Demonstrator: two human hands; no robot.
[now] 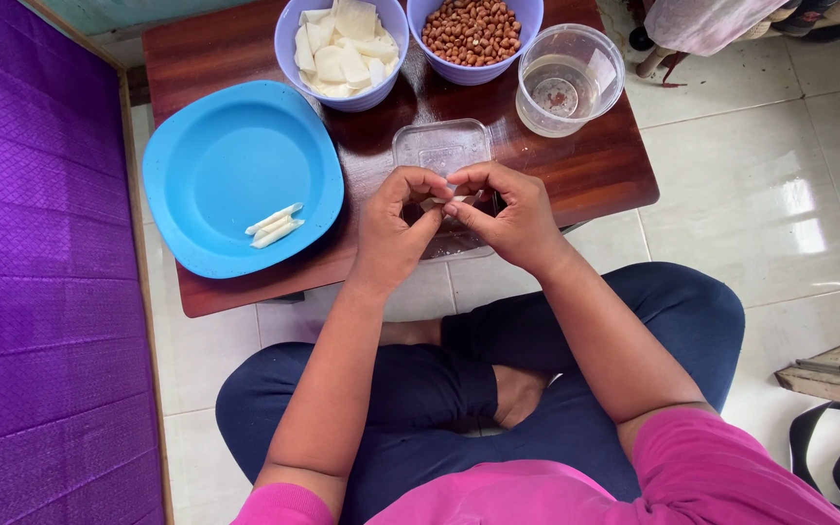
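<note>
Both hands meet over the near edge of the small dark-red wooden table (pixel 595 170). The left hand (pixel 393 228) and right hand (pixel 509 216) pinch a small pale strip of wrapper dough (pixel 437 203) between fingertips, above a clear rectangular plastic tray (pixel 439 144). It looks like a rolling or folding step; the next move likely calls for a fine twist. 3 finished white rolls (pixel 275 226) lie on the round blue plastic plate (pixel 216 160) at the left edge. 2 lilac bowls and a clear tub stand along the far edge. White glossy floor tiles lie below, with a purple quilted mat on the left.
</note>
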